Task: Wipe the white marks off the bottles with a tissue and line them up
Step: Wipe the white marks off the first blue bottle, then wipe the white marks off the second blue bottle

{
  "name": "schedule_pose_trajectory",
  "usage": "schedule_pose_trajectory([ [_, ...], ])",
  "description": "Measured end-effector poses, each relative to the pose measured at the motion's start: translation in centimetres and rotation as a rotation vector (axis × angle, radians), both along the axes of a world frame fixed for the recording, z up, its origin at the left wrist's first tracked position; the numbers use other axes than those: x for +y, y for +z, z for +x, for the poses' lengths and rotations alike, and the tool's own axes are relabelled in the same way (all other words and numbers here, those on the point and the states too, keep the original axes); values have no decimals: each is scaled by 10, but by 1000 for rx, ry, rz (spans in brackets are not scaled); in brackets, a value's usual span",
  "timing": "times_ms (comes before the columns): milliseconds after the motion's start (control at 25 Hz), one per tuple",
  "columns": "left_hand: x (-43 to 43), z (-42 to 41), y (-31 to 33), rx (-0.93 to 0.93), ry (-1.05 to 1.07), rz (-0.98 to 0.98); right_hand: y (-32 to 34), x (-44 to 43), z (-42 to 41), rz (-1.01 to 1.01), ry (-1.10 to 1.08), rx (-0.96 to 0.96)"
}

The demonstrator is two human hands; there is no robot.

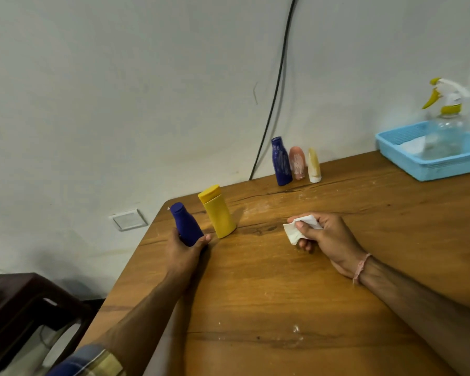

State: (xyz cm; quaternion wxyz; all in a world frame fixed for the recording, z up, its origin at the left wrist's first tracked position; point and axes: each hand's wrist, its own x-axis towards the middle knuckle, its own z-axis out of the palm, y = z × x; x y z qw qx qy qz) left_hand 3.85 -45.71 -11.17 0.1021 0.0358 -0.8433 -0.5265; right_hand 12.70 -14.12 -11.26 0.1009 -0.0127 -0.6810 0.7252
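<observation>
Left hand (183, 249) gripping blue bottle (185, 224), right hand (327, 236) clutching tissue (296, 229), spray bottle (445, 126) in basket (429, 166)

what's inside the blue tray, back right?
Inside the blue tray stands a clear spray bottle with a yellow trigger, and white tissue lies beside it. The near wall hides the tray floor, so anything low there cannot be seen.

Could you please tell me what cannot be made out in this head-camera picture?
- Dark blue plastic bottle: base hidden by the left hand.
- Clear spray bottle in the light blue basket: blurred.
- White tissue: partly hidden inside the right hand.
</observation>
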Motion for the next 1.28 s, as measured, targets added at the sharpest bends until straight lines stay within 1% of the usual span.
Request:
schedule_pose_trajectory([
  [80,-4,0,-4,-38,1,6,0,0,0,-1,19,-14],
  [160,-5,11,-2,-15,99,7,1,0,2,20,13,-26],
  [240,2,41,3,120,250,-31,1,-2,2,54,-6,-35],
  [280,11,59,8,208,273,-69,2,-3,1,62,-13,-37],
  [320,24,76,13,277,208,-100,2,-4,0,63,-22,-41],
  [360,42,89,19,314,63,-112,3,-4,0,56,-37,-47],
  [400,62,96,23,304,-120,-119,2,-3,1,49,-63,-52],
  [440,82,96,27,249,-282,-139,1,-2,1,53,-102,-53],
  [480,102,86,31,182,-382,-156,1,-1,0,73,-156,-52],
  [520,122,69,34,110,-414,-159,0,1,0,101,-216,-53],
  [640,178,-2,35,-125,-314,-156,-3,5,-5,101,-325,-62],
  [760,214,-66,35,-257,-229,-163,-3,4,-7,51,-308,-64],
  [920,238,-125,32,-262,-180,-131,-5,2,-11,14,-279,-54],
  [1000,243,-144,26,-228,-210,-145,-7,0,-14,23,-271,-58],
  [1080,248,-155,23,-183,-266,-154,-7,-1,-14,41,-268,-57],
  [1160,252,-162,22,-167,-316,-119,-7,-1,-14,61,-269,-55],
  [1280,250,-157,17,-148,-333,-70,-7,1,-16,45,-281,-63],
])
